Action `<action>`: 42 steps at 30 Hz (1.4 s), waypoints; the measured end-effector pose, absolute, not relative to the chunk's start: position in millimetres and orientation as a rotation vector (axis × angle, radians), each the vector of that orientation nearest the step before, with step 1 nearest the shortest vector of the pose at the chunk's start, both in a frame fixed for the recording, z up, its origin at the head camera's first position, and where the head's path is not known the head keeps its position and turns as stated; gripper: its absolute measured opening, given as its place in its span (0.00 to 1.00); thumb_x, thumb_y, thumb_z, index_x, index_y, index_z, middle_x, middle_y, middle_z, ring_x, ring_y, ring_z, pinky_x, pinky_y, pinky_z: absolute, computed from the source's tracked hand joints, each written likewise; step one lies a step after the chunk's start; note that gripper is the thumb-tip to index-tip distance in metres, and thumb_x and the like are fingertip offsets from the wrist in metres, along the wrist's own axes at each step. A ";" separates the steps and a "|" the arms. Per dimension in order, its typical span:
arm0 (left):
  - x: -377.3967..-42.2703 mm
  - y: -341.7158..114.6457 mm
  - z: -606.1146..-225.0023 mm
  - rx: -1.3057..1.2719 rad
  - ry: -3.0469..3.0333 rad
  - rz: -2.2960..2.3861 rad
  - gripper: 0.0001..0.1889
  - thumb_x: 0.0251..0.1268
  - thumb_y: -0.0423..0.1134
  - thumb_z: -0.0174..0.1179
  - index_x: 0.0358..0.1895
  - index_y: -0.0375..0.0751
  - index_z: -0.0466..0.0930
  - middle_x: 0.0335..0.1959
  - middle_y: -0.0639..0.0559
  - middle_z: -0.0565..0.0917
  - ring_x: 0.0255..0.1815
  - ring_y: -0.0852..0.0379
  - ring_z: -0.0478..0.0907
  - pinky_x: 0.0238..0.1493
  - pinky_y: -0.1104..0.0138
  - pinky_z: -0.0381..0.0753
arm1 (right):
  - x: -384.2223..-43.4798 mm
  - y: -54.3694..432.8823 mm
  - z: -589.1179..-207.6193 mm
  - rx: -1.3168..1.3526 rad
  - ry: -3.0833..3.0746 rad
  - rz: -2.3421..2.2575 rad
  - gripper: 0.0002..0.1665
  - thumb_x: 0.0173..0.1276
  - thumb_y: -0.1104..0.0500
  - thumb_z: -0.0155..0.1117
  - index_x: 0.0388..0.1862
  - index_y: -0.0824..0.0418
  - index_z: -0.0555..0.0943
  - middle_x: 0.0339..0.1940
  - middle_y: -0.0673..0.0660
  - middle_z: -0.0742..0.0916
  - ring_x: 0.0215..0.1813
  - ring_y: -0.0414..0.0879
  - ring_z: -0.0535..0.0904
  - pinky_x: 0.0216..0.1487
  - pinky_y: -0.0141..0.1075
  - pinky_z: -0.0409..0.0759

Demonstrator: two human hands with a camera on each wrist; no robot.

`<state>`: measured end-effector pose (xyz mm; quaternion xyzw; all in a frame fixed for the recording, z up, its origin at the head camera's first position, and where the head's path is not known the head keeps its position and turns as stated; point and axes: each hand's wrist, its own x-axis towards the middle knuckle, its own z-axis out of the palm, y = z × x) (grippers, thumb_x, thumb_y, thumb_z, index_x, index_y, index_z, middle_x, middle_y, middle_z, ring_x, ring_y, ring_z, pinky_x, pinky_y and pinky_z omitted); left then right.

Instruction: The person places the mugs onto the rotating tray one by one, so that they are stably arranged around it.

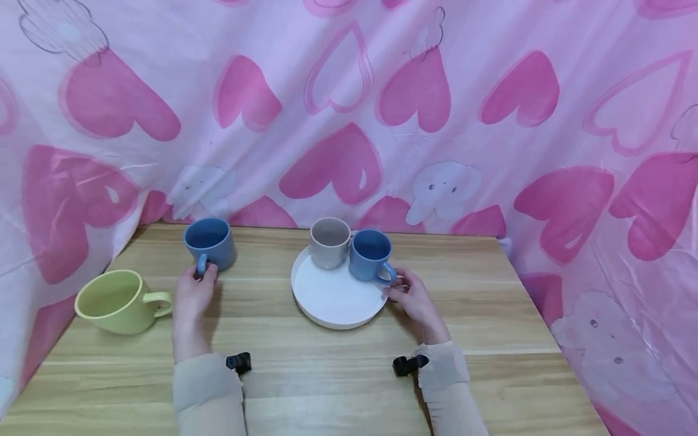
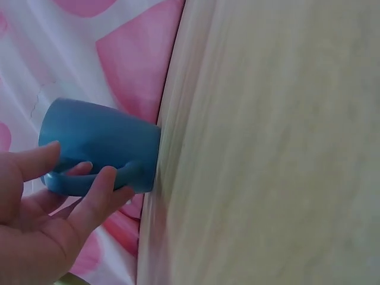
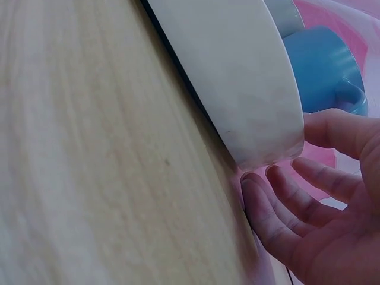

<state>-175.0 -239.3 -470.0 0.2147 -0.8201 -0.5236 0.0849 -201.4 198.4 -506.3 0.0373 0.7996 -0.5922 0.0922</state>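
Note:
Near the table's back left, my left hand (image 1: 195,297) holds the handle of a blue mug (image 1: 211,245). The left wrist view shows this mug (image 2: 98,139) upright with its base at the tabletop, fingers and thumb around the handle. My right hand (image 1: 415,303) is at the right edge of a round white tray (image 1: 338,324). In the right wrist view, the thumb is at the rim of the tray (image 3: 237,83) and fingertips meet its outer wall. A second blue mug (image 1: 369,257) and a beige-grey mug (image 1: 329,245) stand on the tray's back part.
A wide yellow-green cup (image 1: 122,303) with its handle pointing right stands at the table's left edge. The wooden table (image 1: 322,387) backs onto a pink heart-patterned curtain (image 1: 349,121), which also hangs at both sides.

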 end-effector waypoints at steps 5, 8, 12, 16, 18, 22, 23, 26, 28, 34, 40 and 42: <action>-174.8 -238.1 -466.6 0.604 -2.501 -1.414 0.18 0.76 0.43 0.47 0.46 0.29 0.76 0.42 0.31 0.79 0.43 0.39 0.73 0.40 0.57 0.69 | -202.3 197.5 -507.0 0.090 2.395 -1.763 0.27 0.65 0.64 0.68 0.63 0.58 0.73 0.48 0.62 0.78 0.44 0.52 0.77 0.48 0.39 0.80; -174.0 -236.2 -466.2 0.599 -2.528 -1.389 0.18 0.76 0.43 0.46 0.46 0.29 0.76 0.42 0.31 0.79 0.42 0.38 0.73 0.40 0.54 0.70 | -202.3 197.5 -508.4 0.077 2.392 -1.772 0.27 0.66 0.65 0.67 0.63 0.60 0.73 0.48 0.62 0.79 0.44 0.52 0.77 0.47 0.38 0.80; -171.2 -234.9 -466.8 0.604 -2.564 -1.383 0.20 0.76 0.45 0.46 0.48 0.28 0.76 0.44 0.30 0.78 0.43 0.37 0.73 0.42 0.51 0.70 | -201.7 197.7 -508.8 0.075 2.400 -1.764 0.27 0.66 0.65 0.67 0.64 0.61 0.73 0.48 0.62 0.79 0.44 0.51 0.77 0.47 0.37 0.80; -168.7 -234.3 -467.5 0.619 -2.574 -1.349 0.21 0.76 0.46 0.47 0.49 0.28 0.77 0.44 0.29 0.79 0.45 0.36 0.74 0.43 0.49 0.71 | -201.2 198.0 -508.3 0.084 2.395 -1.762 0.27 0.66 0.65 0.67 0.64 0.61 0.73 0.48 0.62 0.79 0.44 0.51 0.77 0.47 0.37 0.80; -167.9 -233.9 -468.2 0.623 -2.561 -1.315 0.21 0.76 0.46 0.48 0.49 0.28 0.78 0.42 0.30 0.81 0.44 0.36 0.75 0.40 0.51 0.71 | -200.8 197.8 -507.7 0.097 2.384 -1.765 0.27 0.67 0.64 0.66 0.64 0.60 0.73 0.48 0.62 0.79 0.44 0.51 0.77 0.48 0.37 0.80; -166.8 -233.4 -468.9 0.615 -2.526 -1.308 0.19 0.75 0.45 0.49 0.46 0.29 0.80 0.34 0.36 0.85 0.41 0.39 0.79 0.34 0.60 0.71 | -201.0 197.7 -507.6 0.097 2.397 -1.760 0.27 0.67 0.65 0.67 0.64 0.61 0.73 0.48 0.62 0.79 0.44 0.51 0.77 0.47 0.37 0.80; -166.6 -233.6 -469.2 0.605 -2.526 -1.302 0.19 0.75 0.44 0.49 0.45 0.29 0.80 0.33 0.36 0.86 0.41 0.40 0.80 0.33 0.61 0.70 | -201.1 197.8 -507.8 0.092 2.404 -1.755 0.27 0.66 0.65 0.67 0.64 0.61 0.73 0.48 0.62 0.79 0.44 0.51 0.77 0.47 0.37 0.80; -164.8 -234.5 -468.5 0.587 -2.556 -1.294 0.19 0.75 0.44 0.49 0.44 0.30 0.81 0.34 0.37 0.85 0.39 0.42 0.78 0.32 0.62 0.69 | -201.1 198.0 -507.6 0.069 2.431 -1.739 0.27 0.66 0.65 0.67 0.64 0.62 0.73 0.47 0.63 0.79 0.43 0.51 0.78 0.46 0.38 0.80; -163.1 -234.7 -468.0 0.575 -2.575 -1.281 0.19 0.75 0.45 0.49 0.43 0.30 0.81 0.36 0.35 0.85 0.39 0.42 0.77 0.32 0.61 0.68 | -200.9 198.1 -507.4 0.074 2.439 -1.740 0.28 0.66 0.65 0.67 0.64 0.62 0.73 0.47 0.62 0.80 0.42 0.51 0.78 0.45 0.38 0.81; -159.4 -229.9 -470.3 0.568 -2.538 -1.283 0.19 0.75 0.45 0.51 0.46 0.30 0.82 0.38 0.34 0.86 0.39 0.46 0.78 0.31 0.64 0.68 | -201.4 198.0 -508.1 0.078 2.452 -1.738 0.28 0.65 0.66 0.67 0.64 0.61 0.73 0.46 0.62 0.80 0.41 0.50 0.79 0.43 0.37 0.81; -155.3 -221.0 -470.1 0.610 -2.480 -1.380 0.19 0.75 0.46 0.53 0.50 0.31 0.82 0.39 0.38 0.87 0.36 0.58 0.78 0.32 0.70 0.69 | -202.7 198.9 -510.2 0.065 2.450 -1.760 0.27 0.65 0.67 0.68 0.63 0.62 0.74 0.46 0.62 0.80 0.42 0.50 0.79 0.43 0.38 0.82; -153.8 -219.5 -467.1 0.616 -2.486 -1.423 0.21 0.75 0.47 0.52 0.53 0.31 0.81 0.41 0.38 0.86 0.39 0.57 0.78 0.33 0.69 0.69 | -202.6 199.2 -510.4 0.070 2.445 -1.765 0.27 0.65 0.67 0.68 0.63 0.62 0.74 0.46 0.62 0.80 0.42 0.50 0.79 0.43 0.38 0.82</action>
